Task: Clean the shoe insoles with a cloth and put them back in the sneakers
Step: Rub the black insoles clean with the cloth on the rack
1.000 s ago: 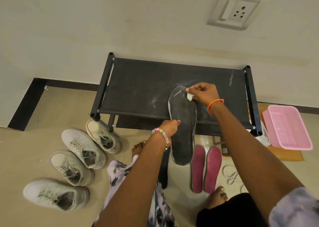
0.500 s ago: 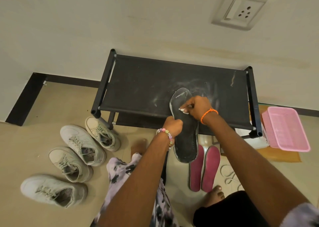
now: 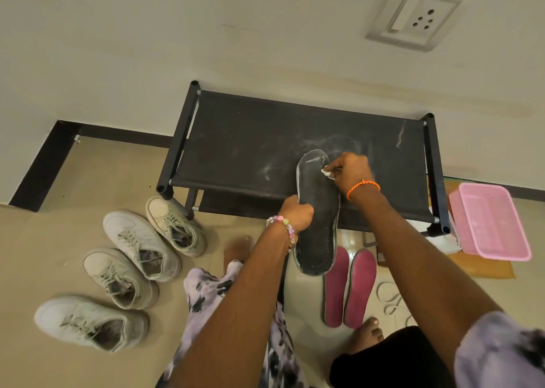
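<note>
Against the wall we see a black shoe rack [image 3: 265,140], its dusty fabric shelf lying beneath our work. On the floor to the left lie four pale sneakers [image 3: 141,243], well apart from a pink basket [image 3: 495,222] at the right. Two maroon insoles [image 3: 349,287] lie side by side near our feet. Above the rack's front edge we hold the black insole [image 3: 317,219]: our left hand [image 3: 296,212] grips its left edge, fingers curled round it, while our right hand [image 3: 351,169] pinches a small white cloth [image 3: 326,171] against its toe end.
</note>
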